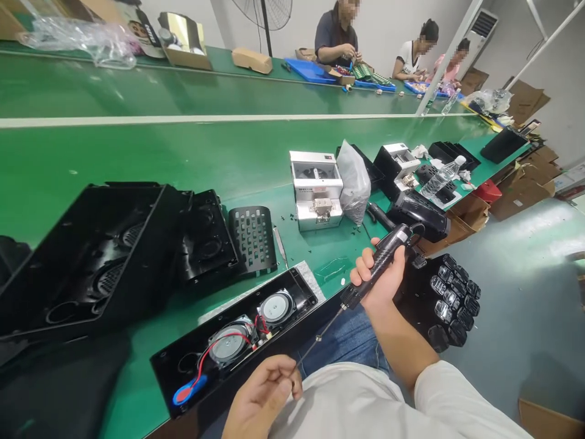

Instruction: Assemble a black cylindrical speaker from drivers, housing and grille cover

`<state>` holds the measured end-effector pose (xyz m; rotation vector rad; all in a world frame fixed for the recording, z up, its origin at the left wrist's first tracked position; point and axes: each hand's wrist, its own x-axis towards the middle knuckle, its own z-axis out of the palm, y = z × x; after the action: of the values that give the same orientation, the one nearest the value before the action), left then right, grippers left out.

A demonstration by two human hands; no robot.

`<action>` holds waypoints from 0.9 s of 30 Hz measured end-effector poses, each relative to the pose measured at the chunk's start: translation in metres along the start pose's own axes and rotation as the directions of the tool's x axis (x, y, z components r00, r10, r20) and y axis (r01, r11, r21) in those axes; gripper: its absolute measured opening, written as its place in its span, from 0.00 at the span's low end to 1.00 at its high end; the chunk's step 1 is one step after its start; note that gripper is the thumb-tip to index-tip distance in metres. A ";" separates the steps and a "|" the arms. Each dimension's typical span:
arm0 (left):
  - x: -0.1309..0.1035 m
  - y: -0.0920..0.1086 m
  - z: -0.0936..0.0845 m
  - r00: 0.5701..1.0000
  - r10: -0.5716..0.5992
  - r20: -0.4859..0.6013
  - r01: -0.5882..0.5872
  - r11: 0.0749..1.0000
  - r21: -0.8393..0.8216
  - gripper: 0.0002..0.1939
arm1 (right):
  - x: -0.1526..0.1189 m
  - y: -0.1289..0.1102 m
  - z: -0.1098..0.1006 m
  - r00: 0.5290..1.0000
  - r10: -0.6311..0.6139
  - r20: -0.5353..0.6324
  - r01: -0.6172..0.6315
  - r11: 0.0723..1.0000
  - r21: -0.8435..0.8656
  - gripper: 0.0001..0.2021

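Across this workshop room runs a green counter (132,390), and at the far side three people (337,42) are sitting with their own work. Close to the camera, the right hand (386,277) is wrapped around a black electric screwdriver (380,259), with all its grip on the body, probably so that the tool can be turned and steadied by one arm alone. Its thin metal shaft (319,338) slants down over the lap to the left hand (267,390), whose thumb and fingers are pinching at the lower end. If some small screw is also there, I cannot tell, because the fingers cover it.

Just beyond the left hand, a shallow black housing (301,291) lies at the counter's front edge with its open side up, which seems chosen to keep the inside within reach. Two round speakers (275,306) sit in it, and red wire (201,363) goes to a blue-rimmed disc (183,395). Behind the housing are a perforated cover (253,238) and a slim metal tool (280,245).

Further away, a white metal machine (317,210) stands beside a filled plastic bag (354,186), maybe put there to be handy. Larger black casings (150,228) occupy the left, and rounded black pieces (450,296) are grouped at the right, I suppose to remain apart.
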<state>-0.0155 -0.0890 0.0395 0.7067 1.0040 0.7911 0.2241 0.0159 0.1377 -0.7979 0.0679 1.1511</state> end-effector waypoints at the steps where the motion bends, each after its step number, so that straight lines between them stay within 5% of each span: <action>1: 0.003 -0.002 -0.004 1.000 0.004 0.023 -0.004 1.000 0.001 0.25 | 0.000 0.001 0.001 1.000 -0.007 0.002 0.007 1.000 -0.003 0.33; 10: -0.003 -0.006 -0.005 0.993 0.052 -0.104 -0.061 0.994 -0.086 0.26 | -0.004 0.003 0.005 0.996 -0.030 0.082 0.034 0.998 -0.043 0.44; 13: 0.000 -0.004 0.001 0.996 0.090 -0.014 -0.091 0.981 -0.172 0.23 | -0.007 0.000 0.007 0.984 -0.039 0.171 0.054 0.995 -0.079 0.53; 21: 0.019 -0.016 -0.003 0.995 0.094 0.026 -0.081 0.944 -0.319 0.31 | 0.000 -0.005 0.026 0.985 -0.055 0.166 0.082 0.984 -0.161 0.63; 27: 0.017 -0.012 0.001 0.987 0.144 0.067 -0.109 0.922 -0.371 0.28 | 0.002 -0.013 0.016 0.970 -0.030 0.241 0.028 1.000 0.009 0.62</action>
<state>-0.0060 -0.0814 0.0225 0.4817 0.7030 1.0179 0.2302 0.0250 0.1554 -0.6464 -0.1427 1.2118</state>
